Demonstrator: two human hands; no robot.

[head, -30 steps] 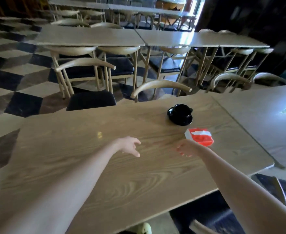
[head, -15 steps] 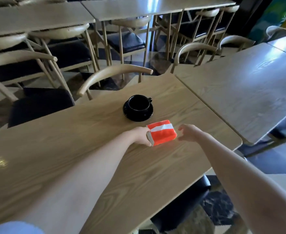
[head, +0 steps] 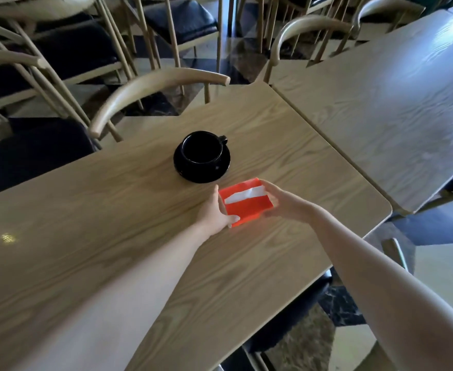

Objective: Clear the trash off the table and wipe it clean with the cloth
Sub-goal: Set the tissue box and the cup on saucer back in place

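Observation:
A red tissue pack [head: 246, 203] with a white strip along its top lies on the wooden table [head: 113, 236], just in front of a black cup [head: 201, 148] on a black saucer [head: 190, 174]. My left hand [head: 214, 212] cups the pack's left side, thumb against its near edge. My right hand [head: 281, 200] clasps its right side, fingers along the far corner. Both hands hold the pack between them. No cloth is in view.
A second wooden table [head: 394, 103] butts against the right end at an angle. Wooden chairs with dark seats [head: 153, 89] crowd the far side, one backrest right at the table's edge. The table's near right corner drops off to dark floor.
My left hand has closed around the pack's left side and my right hand has come in to grip its right side. The view has moved closer to the table.

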